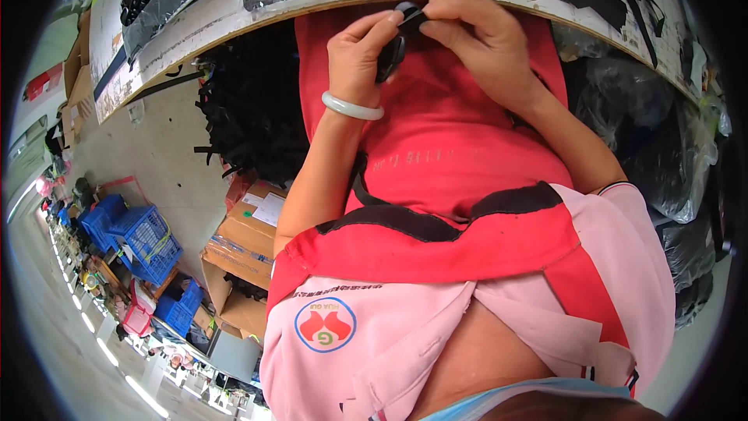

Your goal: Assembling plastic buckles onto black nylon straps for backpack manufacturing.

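Both hands up at bench edge (234,19). Left hand (357,58) grips black plastic piece (392,54); right hand (471,31) pinches black strap (413,15) at its top. Joining looks underway, not finished.

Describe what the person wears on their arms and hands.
Both hands are bare, no gloves. The left hand has a smooth, pale green bangle round its wrist. The right hand wears nothing visible. The right arm has a short pink sleeve with a thin striped cuff; both forearms are uncovered.
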{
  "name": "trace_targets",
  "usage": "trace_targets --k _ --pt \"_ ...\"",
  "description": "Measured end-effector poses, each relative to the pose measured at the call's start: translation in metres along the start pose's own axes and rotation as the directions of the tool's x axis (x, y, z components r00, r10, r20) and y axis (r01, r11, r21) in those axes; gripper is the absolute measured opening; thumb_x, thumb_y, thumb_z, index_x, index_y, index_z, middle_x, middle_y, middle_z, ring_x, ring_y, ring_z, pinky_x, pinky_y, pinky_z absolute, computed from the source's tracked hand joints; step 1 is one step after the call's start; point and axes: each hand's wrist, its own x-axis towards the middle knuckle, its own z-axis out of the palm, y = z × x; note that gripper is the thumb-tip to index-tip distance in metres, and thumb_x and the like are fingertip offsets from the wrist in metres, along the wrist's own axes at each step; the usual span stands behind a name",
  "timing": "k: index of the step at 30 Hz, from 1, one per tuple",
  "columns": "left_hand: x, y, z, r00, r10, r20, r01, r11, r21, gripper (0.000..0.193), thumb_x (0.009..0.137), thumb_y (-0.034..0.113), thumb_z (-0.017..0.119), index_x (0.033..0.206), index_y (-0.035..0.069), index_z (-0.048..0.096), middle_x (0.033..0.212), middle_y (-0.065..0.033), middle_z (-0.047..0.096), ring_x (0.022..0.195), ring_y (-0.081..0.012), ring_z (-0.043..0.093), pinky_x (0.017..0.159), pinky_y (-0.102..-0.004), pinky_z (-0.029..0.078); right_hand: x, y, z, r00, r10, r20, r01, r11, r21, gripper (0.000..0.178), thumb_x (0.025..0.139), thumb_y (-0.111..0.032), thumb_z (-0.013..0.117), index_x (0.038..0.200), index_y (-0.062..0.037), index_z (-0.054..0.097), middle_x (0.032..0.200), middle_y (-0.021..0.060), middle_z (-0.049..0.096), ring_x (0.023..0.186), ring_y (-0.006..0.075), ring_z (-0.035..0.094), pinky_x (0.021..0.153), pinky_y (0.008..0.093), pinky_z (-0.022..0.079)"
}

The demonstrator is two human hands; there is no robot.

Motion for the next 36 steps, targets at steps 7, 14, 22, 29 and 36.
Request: trace_targets --k 7,14,22,29,36 --pt "-0.011 0.003 0.011 0.966 0.242 -0.090 -0.230 0.965 0.122 0.019 0.082 0.011 0.073 0.096 -0.002 0.070 0.074 -0.0019 0.065 0.056 -0.0049 0.054 0.045 -0.0174 0.038 0.009 -0.010 -0.022 0.701 0.623 0.348 -0.669 0.743 0.017 0.024 0.090 -0.024 0.064 0.073 -0.0066 0.058 0.056 -0.0064 0.046 0.047 0.0016 0.038 0.043 0.0188 0.027" --pt "-0.016 0.000 0.005 0.891 0.455 -0.008 -0.437 0.860 0.263 0.015 0.084 0.007 0.071 0.096 -0.001 0.071 0.072 0.0017 0.062 0.061 -0.0029 0.051 0.051 -0.0173 0.037 0.008 -0.005 0.001 0.690 0.696 0.197 -0.719 0.629 0.296 0.022 0.089 -0.027 0.065 0.081 -0.0073 0.059 0.061 -0.0048 0.051 0.047 0.0016 0.043 0.042 0.0179 0.029" --pt "-0.055 0.029 -0.043 0.998 0.028 0.061 -0.029 1.000 0.005 0.019 0.084 0.011 0.069 0.100 0.000 0.068 0.073 -0.0014 0.063 0.052 -0.0052 0.052 0.043 -0.0196 0.036 0.025 0.023 0.017 0.683 0.586 0.436 -0.728 0.591 0.347 0.020 0.092 -0.027 0.061 0.083 -0.0084 0.061 0.065 -0.0052 0.052 0.050 0.0015 0.043 0.045 0.0168 0.034" --pt "-0.128 0.046 -0.164 0.784 0.426 -0.452 -0.318 0.900 0.298 0.032 0.090 0.014 0.063 0.119 0.000 0.058 0.106 -0.0117 0.065 0.059 -0.0059 0.052 0.037 -0.0154 0.035 0.020 0.029 0.035 0.737 0.540 0.407 -0.620 0.780 0.087 0.021 0.091 -0.027 0.060 0.090 -0.0064 0.063 0.066 -0.0039 0.054 0.053 0.0033 0.047 0.048 0.0188 0.038" --pt "-0.067 -0.002 -0.093 0.768 0.587 -0.255 -0.420 0.763 0.492 0.017 0.084 0.010 0.070 0.099 0.001 0.070 0.082 -0.0013 0.065 0.063 -0.0045 0.054 0.044 -0.0188 0.035 0.016 -0.005 0.081 0.424 0.525 0.738 -0.761 0.648 -0.023 0.033 0.091 -0.032 0.062 0.098 -0.0001 0.065 0.072 0.0036 0.062 0.057 0.0086 0.058 0.048 0.0198 0.045"
